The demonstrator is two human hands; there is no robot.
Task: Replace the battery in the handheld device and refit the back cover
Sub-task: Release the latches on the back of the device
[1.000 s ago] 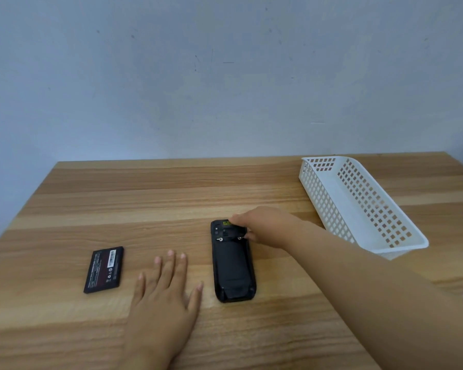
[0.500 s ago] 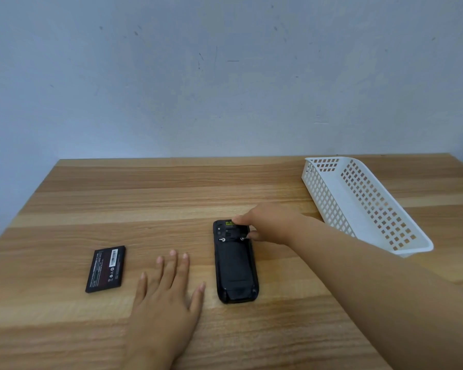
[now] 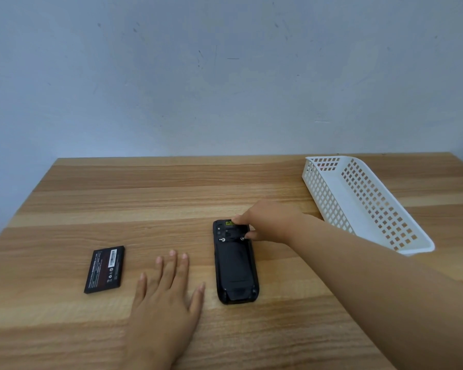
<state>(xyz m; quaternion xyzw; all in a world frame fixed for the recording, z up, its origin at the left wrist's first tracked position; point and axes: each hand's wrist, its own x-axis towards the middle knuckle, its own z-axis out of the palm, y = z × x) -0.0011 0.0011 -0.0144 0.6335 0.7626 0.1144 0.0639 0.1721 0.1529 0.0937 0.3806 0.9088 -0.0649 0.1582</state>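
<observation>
Right hand (image 3: 269, 222) at handheld device (image 3: 235, 265) far edge, left hand (image 3: 169, 292) flat.

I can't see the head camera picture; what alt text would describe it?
A person's right hand touches the far end of a black handheld device lying back-up on a wooden table, while the left hand rests flat beside it. A loose black rectangular battery lies further left; a white perforated plastic basket sits right.
</observation>
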